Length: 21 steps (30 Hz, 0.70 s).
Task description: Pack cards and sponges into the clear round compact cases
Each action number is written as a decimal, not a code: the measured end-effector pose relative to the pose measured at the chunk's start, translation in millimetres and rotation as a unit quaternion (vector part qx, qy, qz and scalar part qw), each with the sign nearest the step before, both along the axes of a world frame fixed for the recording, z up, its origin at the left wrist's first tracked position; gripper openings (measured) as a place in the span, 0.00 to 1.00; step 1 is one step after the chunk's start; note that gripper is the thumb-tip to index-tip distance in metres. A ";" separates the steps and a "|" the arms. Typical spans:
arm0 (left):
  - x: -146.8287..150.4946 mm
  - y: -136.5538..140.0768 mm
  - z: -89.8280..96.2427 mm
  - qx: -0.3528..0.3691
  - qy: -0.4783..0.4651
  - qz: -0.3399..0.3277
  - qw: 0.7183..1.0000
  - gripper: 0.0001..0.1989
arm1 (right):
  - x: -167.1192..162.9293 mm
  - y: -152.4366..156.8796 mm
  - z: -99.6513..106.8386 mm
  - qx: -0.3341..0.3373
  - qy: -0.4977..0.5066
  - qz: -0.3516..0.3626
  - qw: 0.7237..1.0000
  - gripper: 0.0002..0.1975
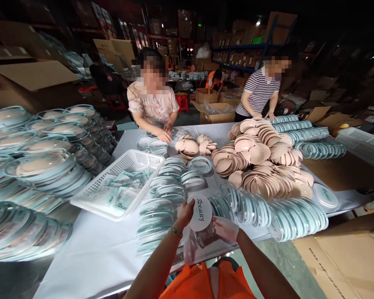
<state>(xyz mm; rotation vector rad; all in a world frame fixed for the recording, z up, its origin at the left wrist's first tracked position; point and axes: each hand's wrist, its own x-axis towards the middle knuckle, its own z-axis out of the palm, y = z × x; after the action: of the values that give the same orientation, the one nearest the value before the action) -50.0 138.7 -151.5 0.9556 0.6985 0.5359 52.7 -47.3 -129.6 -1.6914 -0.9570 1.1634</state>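
In the head view, the left hand [185, 214] has its grip closed on the left rim of a white round flat disc [201, 214], thumb over its face, above the near edge of the white-covered worktop [109, 253]; the right hand [226, 229] has its fingers partly curled at the disc's right edge, but whether they pinch it cannot be told. Crowding the disc are rows of clear and pale-blue round plastic cases [154, 226] to its left and more clear-and-blue cases [296, 218] along the near edge toward the right corner. Behind these, a heap of pink shallow curved pieces [271, 180] fills the right half. At the far edge work a person in a patterned shirt [152, 99] and a person in a striped shirt [260, 91]. The disc reads "beauty" in dark letters, as does a round case [200, 166] beyond it; "MEAS" is printed on a brown cardboard box [345, 257] off the near right corner. By the left edge, a white perforated plastic basket [95, 209] contains flat pale packets [121, 197]; past that edge, stacked blue-rimmed clear cases [43, 166] hold pinkish pieces.
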 end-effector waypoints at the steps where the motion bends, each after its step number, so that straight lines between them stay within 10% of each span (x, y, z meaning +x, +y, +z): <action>1: 1.7 -0.2 0.1 -0.006 0.004 0.003 1.000 0.17 | -0.9 -0.7 -3.0 0.007 0.013 -0.002 1.000 0.20; 11: 15.8 1.1 0.5 -0.002 0.060 0.063 0.996 0.05 | -22.0 7.4 -33.7 0.035 -0.115 -0.223 0.967 0.14; 21: -22.3 3.2 34.9 0.078 0.008 0.035 0.996 0.20 | -31.4 -24.7 -32.8 0.105 -0.351 -0.261 0.893 0.19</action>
<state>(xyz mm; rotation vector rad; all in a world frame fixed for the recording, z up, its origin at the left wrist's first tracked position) -72.2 141.9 -116.6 1.0848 0.7141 0.6530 21.3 -72.0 -162.3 -2.0447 -0.9031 0.0689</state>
